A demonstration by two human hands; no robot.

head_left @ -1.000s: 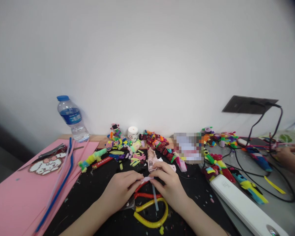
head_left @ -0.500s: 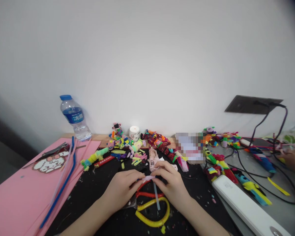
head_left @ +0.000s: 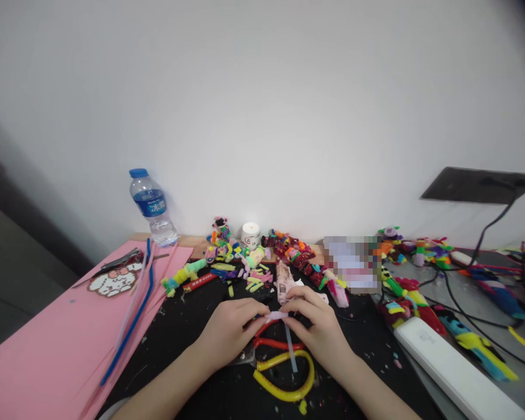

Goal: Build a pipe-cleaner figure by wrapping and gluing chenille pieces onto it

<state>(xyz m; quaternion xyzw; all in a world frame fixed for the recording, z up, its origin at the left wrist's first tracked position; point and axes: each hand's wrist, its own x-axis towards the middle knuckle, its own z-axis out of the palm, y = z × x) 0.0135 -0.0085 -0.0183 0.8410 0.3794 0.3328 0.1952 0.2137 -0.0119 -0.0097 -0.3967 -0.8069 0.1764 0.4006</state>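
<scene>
Your left hand [head_left: 230,326] and right hand [head_left: 319,326] meet over the black mat [head_left: 179,344], and the fingertips of both are pinched together on a short pale pink strip [head_left: 276,315] held between them, just above the mat. A thin pale stick [head_left: 291,350] hangs down from under the strip. Below it lie a red pipe cleaner [head_left: 275,344] and a yellow loop [head_left: 289,382], both partly covered by your hands. Just behind your right hand sits a pink glue gun [head_left: 284,283]. Little writing can be read: the bottle [head_left: 152,205] at the back left has a blue cap and a blue label with white characters too small to make out, and the small white jar [head_left: 250,235] carries a mark you cannot read. A blurred patch [head_left: 352,262] hides whatever stands behind it. On the left a pink sheet [head_left: 48,356] carries a white bunny cutout [head_left: 114,283], pliers [head_left: 114,265] and a blue pipe cleaner [head_left: 131,326]. Colourful pipe-cleaner pieces [head_left: 245,259] crowd the back of the bench [head_left: 196,242]. To the right lie a white power strip [head_left: 455,373] and black cables [head_left: 476,251] rising to a wall socket [head_left: 476,185].
</scene>
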